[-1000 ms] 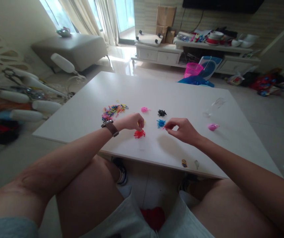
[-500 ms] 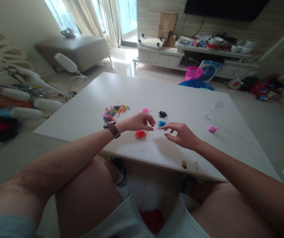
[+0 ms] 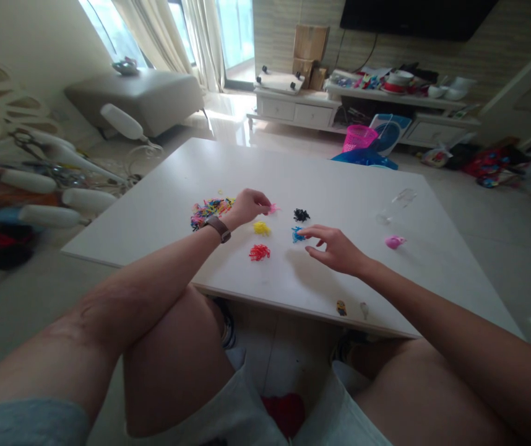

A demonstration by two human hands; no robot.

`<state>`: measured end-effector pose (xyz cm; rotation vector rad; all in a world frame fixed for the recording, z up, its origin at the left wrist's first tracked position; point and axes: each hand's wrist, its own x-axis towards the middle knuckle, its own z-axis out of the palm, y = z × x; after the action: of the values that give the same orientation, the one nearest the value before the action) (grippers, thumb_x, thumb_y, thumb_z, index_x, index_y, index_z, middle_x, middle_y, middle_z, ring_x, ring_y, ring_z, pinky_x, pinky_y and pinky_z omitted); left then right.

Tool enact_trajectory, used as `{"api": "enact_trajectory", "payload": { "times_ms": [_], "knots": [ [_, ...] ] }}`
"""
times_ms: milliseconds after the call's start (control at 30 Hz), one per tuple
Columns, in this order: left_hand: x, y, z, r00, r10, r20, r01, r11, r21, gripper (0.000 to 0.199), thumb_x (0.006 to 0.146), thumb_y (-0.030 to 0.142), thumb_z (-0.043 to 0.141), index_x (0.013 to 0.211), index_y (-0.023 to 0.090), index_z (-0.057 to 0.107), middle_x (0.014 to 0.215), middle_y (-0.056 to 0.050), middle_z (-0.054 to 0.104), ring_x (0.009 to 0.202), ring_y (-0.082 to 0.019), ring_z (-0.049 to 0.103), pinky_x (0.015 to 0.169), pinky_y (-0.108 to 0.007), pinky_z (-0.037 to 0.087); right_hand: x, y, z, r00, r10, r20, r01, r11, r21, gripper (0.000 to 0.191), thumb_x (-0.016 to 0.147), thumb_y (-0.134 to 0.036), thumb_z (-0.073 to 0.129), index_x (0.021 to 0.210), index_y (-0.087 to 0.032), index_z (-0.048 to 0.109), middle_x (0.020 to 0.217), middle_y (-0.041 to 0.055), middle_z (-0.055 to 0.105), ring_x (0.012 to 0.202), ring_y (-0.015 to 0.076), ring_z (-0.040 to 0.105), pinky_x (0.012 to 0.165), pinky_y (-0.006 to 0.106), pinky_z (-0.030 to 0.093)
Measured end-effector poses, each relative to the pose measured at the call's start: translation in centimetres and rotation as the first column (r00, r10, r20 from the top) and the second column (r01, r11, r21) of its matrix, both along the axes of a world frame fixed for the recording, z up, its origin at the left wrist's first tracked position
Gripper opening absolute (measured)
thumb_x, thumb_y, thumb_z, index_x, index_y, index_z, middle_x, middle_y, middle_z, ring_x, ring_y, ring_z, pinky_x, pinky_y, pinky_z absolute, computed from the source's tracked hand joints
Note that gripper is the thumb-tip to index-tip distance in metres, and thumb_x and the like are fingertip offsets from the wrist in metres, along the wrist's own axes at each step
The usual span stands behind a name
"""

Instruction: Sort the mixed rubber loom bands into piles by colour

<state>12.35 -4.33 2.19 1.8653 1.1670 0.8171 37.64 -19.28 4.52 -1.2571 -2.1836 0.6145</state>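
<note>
My left hand (image 3: pixel 249 207) is over the pink pile (image 3: pixel 273 209), its fingers pressed together at the pile's edge; what they hold, if anything, is too small to make out. Fingers apart, my right hand (image 3: pixel 336 249) hovers just right of the blue pile (image 3: pixel 297 234), with nothing visible in it. Between the hands and nearer me lie a yellow pile (image 3: pixel 262 228) and a red pile (image 3: pixel 260 252). The black pile (image 3: pixel 301 215) sits behind the blue one. A mixed, many-coloured heap (image 3: pixel 207 210) lies left of my left hand, partly behind it.
The white table (image 3: pixel 256 279) also bears a pink object (image 3: pixel 394 241) and clear plastic pieces (image 3: pixel 405 197) at right. A small yellow figure (image 3: pixel 341 308) and a clear piece (image 3: pixel 364 310) lie by the front edge. A white lamp (image 3: pixel 121 121) stands at left.
My left hand has moved back and left to the pink pile, uncovering the yellow pile. The pink piece formerly by my right fingertips no longer shows there. My right hand has barely moved.
</note>
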Motion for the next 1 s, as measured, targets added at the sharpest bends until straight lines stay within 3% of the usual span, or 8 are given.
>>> {"api": "enact_trajectory", "payload": {
  "times_ms": [133,367,533,667,833,1000],
  "knots": [
    [-0.5,2.1,-1.7,0.979,0.188,-0.078,-0.192,0.981,-0.036,0.014,0.068,0.013,0.073,0.08,0.012,0.081,0.07,-0.008,0.076,0.07,-0.019,0.071,0.067,-0.026,0.055,0.0,-0.2,0.0,0.998,0.05,0.031,-0.05,0.999,0.005,0.035,0.086,-0.016,0.061,0.118,-0.022,0.073,0.124,0.0085,0.071,0.106,0.0224,0.07,0.078,0.033,0.06],
    [1.3,3.5,-2.9,0.937,0.27,-0.22,-0.276,0.961,0.002,0.016,0.067,0.01,0.075,0.082,0.012,0.082,0.074,-0.009,0.077,0.073,-0.019,0.07,0.069,-0.026,0.053,0.0,-0.4,0.4,0.995,0.077,0.056,-0.079,0.996,0.034,0.03,0.086,-0.015,0.061,0.113,-0.023,0.074,0.124,0.0092,0.071,0.113,0.0245,0.068,0.093,0.04,0.059],
    [1.1,3.8,-2.5,0.924,0.264,-0.276,-0.252,0.964,0.081,0.015,0.069,0.016,0.079,0.083,0.014,0.082,0.081,-0.009,0.078,0.078,-0.02,0.07,0.075,-0.027,0.054,0.2,-0.5,0.5,0.994,0.086,0.062,-0.089,0.995,0.041,0.029,0.085,-0.012,0.062,0.109,-0.022,0.073,0.122,0.0089,0.071,0.113,0.0243,0.068,0.094,0.04,0.058],
    [0.0,3.8,-1.6,0.912,0.308,-0.272,-0.299,0.951,0.076,0.014,0.071,0.017,0.078,0.084,0.015,0.081,0.077,-0.007,0.077,0.077,-0.019,0.07,0.075,-0.026,0.055,0.2,-0.5,0.3,0.991,0.092,0.096,-0.095,0.995,0.032,0.028,0.086,-0.012,0.062,0.11,-0.022,0.073,0.123,0.0097,0.07,0.113,0.0248,0.068,0.092,0.039,0.057],
    [-2.9,3.8,-0.1,0.89,0.41,-0.198,-0.415,0.91,0.017,0.016,0.071,0.015,0.074,0.087,0.014,0.079,0.072,-0.006,0.074,0.07,-0.017,0.07,0.068,-0.024,0.055,0.2,-0.5,0.2,0.979,0.082,0.188,-0.083,0.997,0.0,0.026,0.088,-0.015,0.062,0.112,-0.021,0.072,0.124,0.0096,0.07,0.113,0.0243,0.067,0.088,0.035,0.056],
    [-6.1,4.4,-0.1,0.865,0.477,-0.154,-0.486,0.874,-0.025,0.02,0.067,0.018,0.077,0.086,0.012,0.077,0.074,-0.007,0.073,0.071,-0.017,0.069,0.068,-0.025,0.056,0.3,-0.6,0.1,0.935,0.107,0.339,-0.087,0.994,-0.072,0.024,0.09,-0.02,0.062,0.112,-0.022,0.072,0.117,0.0087,0.074,0.102,0.024,0.07,0.089,0.035,0.054]
  ]
}}
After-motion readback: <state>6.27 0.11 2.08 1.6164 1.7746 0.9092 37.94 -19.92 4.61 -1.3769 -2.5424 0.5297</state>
